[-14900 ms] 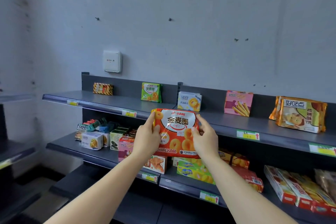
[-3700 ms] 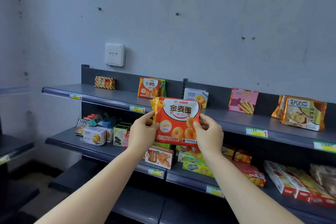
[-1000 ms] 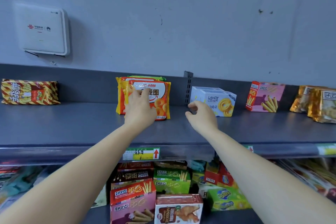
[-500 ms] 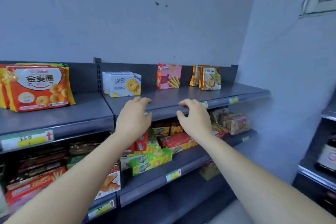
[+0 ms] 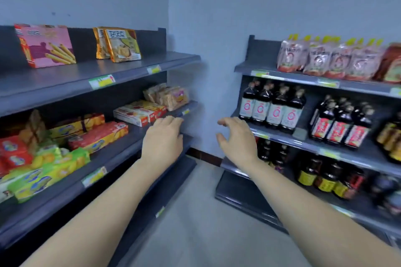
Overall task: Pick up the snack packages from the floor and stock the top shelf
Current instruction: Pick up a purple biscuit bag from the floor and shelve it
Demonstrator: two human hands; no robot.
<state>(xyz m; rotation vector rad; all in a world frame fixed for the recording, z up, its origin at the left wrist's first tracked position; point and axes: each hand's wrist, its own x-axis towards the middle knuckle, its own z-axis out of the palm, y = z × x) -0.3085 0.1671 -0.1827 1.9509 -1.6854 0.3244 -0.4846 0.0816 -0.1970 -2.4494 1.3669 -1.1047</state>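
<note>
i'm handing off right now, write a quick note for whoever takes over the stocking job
Left hand: open, holding nothing.
Right hand: open, holding nothing.
Top shelf: a pink box and two yellow bags stand at its back; the front is bare.
No snack packages show on the visible floor.
Left: find the remaining packages on the floor and put them on the top shelf.

Snack shelves [image 5: 134, 65] left (bottles [image 5: 272, 107] right)

One pink box [image 5: 46, 46], two gold packets [image 5: 122, 44]
</note>
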